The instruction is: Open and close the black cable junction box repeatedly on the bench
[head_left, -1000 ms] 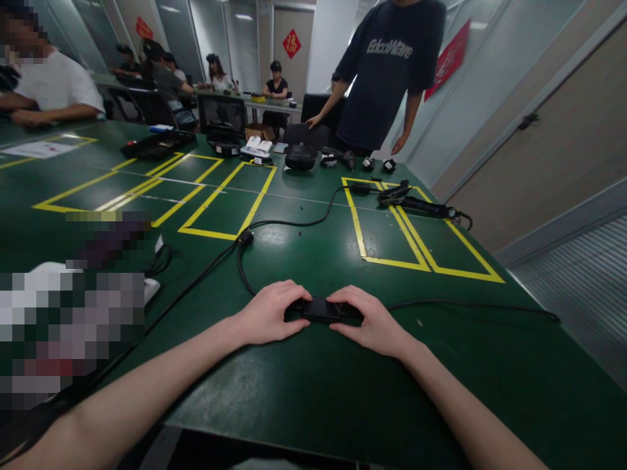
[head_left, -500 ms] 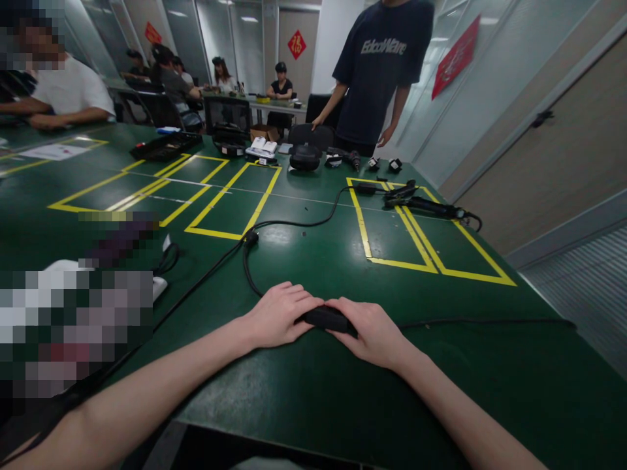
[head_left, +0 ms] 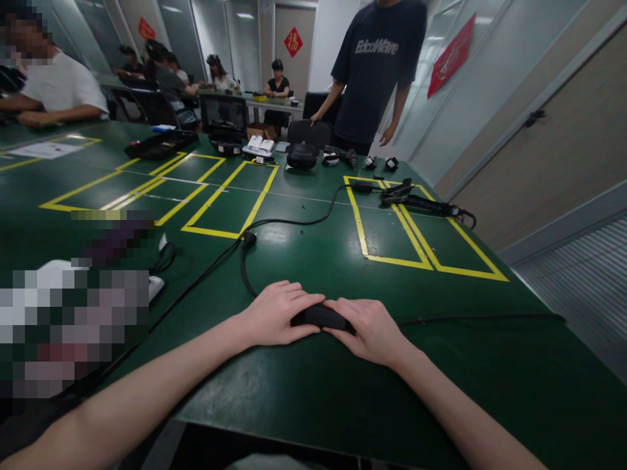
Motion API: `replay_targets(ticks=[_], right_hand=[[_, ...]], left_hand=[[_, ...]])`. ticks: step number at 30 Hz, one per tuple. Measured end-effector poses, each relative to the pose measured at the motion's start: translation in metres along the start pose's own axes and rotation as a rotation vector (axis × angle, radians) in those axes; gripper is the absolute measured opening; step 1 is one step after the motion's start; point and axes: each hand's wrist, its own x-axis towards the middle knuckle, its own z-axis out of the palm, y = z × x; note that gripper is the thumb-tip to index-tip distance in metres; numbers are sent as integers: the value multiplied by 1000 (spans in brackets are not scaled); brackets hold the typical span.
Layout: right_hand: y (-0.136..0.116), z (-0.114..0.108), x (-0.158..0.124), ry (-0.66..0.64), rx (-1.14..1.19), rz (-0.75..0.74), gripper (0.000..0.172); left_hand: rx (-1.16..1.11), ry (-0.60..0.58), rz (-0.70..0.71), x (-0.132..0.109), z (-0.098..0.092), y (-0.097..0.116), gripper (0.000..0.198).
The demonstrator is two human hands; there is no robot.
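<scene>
A black power adapter (head_left: 323, 317) lies low over the green table between my two hands. My left hand (head_left: 281, 314) grips its left end, fingers on top and thumb along the near side. My right hand (head_left: 367, 326) is closed around the right end in the same way. From behind my left hand a black cord runs up to a plug (head_left: 249, 239), which lies by another long cable (head_left: 301, 223). A thinner black lead (head_left: 480, 318) stretches from beside my right hand toward the table's right edge.
Yellow tape outlines (head_left: 399, 264) mark the green table (head_left: 294, 261). A black clamp-like device (head_left: 421, 203) with a cable lies at the right. Black cases, a drill (head_left: 350, 158) and a tray (head_left: 159, 145) line the far side. A person (head_left: 379, 72) stands there; others sit further off.
My left hand's thumb and fingers have shifted slightly along the adapter, which has moved a little left between the hands. The whole view has drifted slightly.
</scene>
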Motion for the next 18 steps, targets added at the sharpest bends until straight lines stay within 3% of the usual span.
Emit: replay_targets(ticks=[7,11,18], right_hand=[[0,-1,0,26,15,-10,29],[4,-2,-4,21,-69,-70,35],[9,-1,-10,39,-168,-111,43]], left_hand=[[-36,-25,9,0,-1,0,33],[-116,-10,-96,2,-5,4,52],[-283,-108,-270,5,-9,7,38]])
